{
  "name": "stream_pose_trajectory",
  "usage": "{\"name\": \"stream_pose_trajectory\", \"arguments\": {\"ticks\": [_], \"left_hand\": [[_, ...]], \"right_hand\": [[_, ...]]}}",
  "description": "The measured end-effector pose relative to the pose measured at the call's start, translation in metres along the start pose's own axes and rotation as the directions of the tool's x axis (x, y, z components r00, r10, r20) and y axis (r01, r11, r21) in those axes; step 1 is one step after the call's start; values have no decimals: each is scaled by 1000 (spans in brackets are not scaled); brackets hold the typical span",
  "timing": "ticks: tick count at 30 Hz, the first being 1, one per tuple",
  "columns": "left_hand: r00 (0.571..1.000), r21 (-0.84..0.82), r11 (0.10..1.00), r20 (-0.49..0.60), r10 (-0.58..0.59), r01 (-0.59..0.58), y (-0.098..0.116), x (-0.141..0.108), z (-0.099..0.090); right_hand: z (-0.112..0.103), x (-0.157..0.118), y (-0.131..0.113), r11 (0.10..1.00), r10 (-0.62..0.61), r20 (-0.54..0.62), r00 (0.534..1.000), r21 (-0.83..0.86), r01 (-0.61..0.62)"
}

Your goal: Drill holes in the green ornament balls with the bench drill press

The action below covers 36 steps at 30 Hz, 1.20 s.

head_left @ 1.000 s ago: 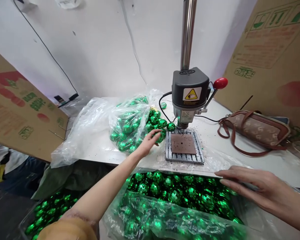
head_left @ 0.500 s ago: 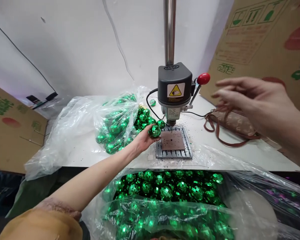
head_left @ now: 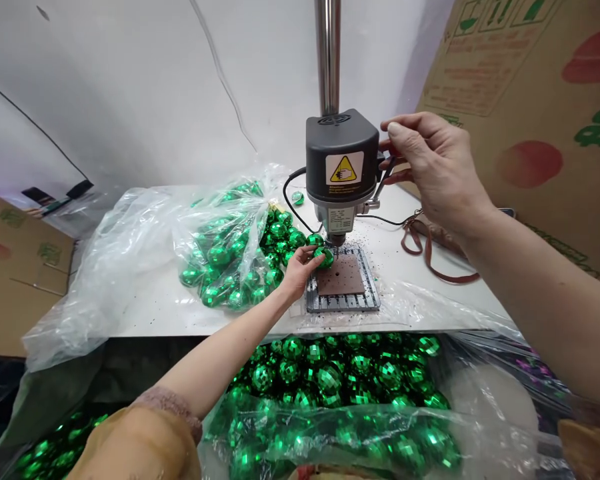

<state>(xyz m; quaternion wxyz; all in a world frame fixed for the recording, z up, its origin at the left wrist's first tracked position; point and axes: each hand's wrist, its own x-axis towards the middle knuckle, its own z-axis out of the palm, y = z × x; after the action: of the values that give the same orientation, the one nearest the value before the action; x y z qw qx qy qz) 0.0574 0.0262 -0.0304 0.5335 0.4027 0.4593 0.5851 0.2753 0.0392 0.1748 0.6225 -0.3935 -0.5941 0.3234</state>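
Observation:
My left hand point(head_left: 300, 270) pinches a shiny green mirrored ball point(head_left: 323, 257) beside the bit of a small drill press point(head_left: 343, 157). Another green ball point(head_left: 315, 241) sits just behind it, close to the fingers. Under the chuck lies a brown square board point(head_left: 337, 275) with a dark hole, on a slotted metal base point(head_left: 373, 293) strewn with dark shavings. My right hand point(head_left: 433, 160) is closed around the press's feed lever point(head_left: 384, 183); its red knob is mostly hidden by the fingers.
A clear plastic bag point(head_left: 220, 253) of green balls lies on the white table point(head_left: 160, 310), left of the press. Below the front edge are many more balls point(head_left: 330, 377) in plastic. Cardboard boxes point(head_left: 520, 87) flank the table, and a strapped brown bag point(head_left: 437, 243) lies at right.
My right hand has moved left and taken hold of the red-knobbed lever. My left hand has brought the ball closer to the drill bit. The view has shifted slightly.

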Motion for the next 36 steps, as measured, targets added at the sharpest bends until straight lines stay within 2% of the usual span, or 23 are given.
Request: {"name": "stream_pose_trajectory", "arguments": {"ticks": [5, 10, 15, 20, 25, 33, 36], "left_hand": [[981, 111, 989, 175, 78, -98, -11, -1, -2], [959, 102, 987, 266, 93, -124, -15, 2, -2], [939, 98, 988, 334, 83, -122, -20, 6, -3], [943, 96, 988, 322, 87, -124, -20, 4, -3], [945, 94, 988, 313, 91, -126, -16, -6, 1], [979, 20, 998, 195, 51, -56, -20, -9, 2], [982, 41, 998, 183, 49, -57, -20, -7, 2]], "right_hand": [[-1, -3, 2, 999, -31, -17, 999, 34, 32], [0, -2, 4, 998, -38, -28, 999, 48, 39], [-1, 0, 8, 994, -111, -47, 993, -8, 110], [-3, -1, 9, 988, -147, -39, 988, -52, 145], [-2, -4, 5, 994, -102, -40, 994, -53, 100], [-1, -5, 4, 995, -91, -44, 995, -53, 89], [-1, -6, 4, 995, -89, -37, 995, -47, 87]]}}
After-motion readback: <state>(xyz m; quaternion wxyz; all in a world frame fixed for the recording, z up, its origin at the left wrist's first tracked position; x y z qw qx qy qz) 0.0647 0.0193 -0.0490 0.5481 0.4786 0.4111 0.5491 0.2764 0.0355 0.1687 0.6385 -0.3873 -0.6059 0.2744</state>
